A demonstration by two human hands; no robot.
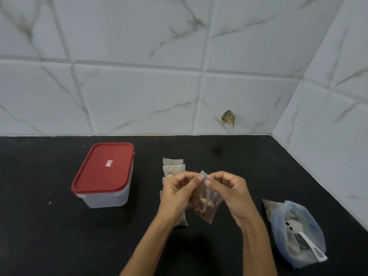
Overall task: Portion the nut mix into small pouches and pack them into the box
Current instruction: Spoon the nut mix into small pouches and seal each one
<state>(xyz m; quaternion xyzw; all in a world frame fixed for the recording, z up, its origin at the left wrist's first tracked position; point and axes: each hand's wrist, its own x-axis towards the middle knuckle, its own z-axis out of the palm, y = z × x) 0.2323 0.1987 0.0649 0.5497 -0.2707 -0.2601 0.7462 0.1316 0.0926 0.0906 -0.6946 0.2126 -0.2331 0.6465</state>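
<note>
A small clear pouch (205, 204) with nut mix in its bottom hangs above the black counter (39, 226). My left hand (177, 194) and my right hand (232, 193) pinch its top edge from either side. Behind my left hand lies a row of several flat filled pouches (172, 166), partly hidden by the hand. The clear plastic box (103, 176) stands to the left with its red lid on. At the right lies the big open bag of nut mix (296, 232) with a white scoop (306, 240) inside it.
Marble-look tiled walls (139, 96) rise behind the counter and along its right side, meeting in a corner at the back right. A small brown scrap (229, 118) sticks to the back wall.
</note>
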